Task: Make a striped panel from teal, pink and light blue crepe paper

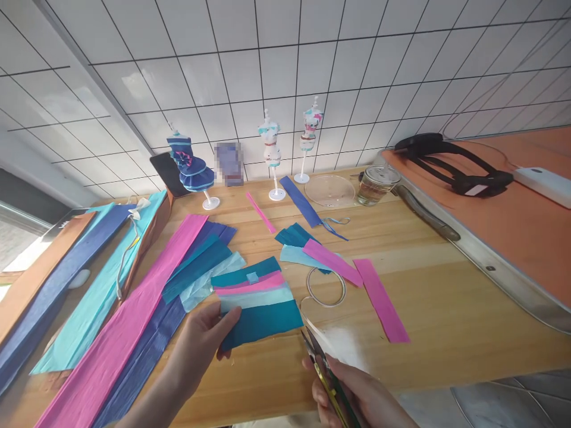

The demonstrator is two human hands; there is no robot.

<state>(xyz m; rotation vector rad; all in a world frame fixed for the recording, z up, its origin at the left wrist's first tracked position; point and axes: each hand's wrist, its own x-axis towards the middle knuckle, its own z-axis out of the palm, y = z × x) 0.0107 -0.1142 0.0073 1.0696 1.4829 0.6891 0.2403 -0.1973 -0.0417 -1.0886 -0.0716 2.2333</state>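
My left hand (203,336) pinches a layered piece of crepe paper (267,321) at its left side, thumb on top. Teal, pink and pale blue bands run across the piece, and a small pale blue square sits near its upper edge. In my right hand (345,386) is a pair of thread snips (325,368), gold and dark green, with the tips pointing up and slightly parted. Those tips are just below the piece's lower right corner. A coil of thin wire (326,287) lies beyond, beside a pink strip (381,300).
Long crepe strips (134,297) cover the left side. Behind stand a small dress form in a blue dress (191,163) and two wrapped forms (271,145) (311,128). A glass jar (378,184) and black headset (455,163) are at right.
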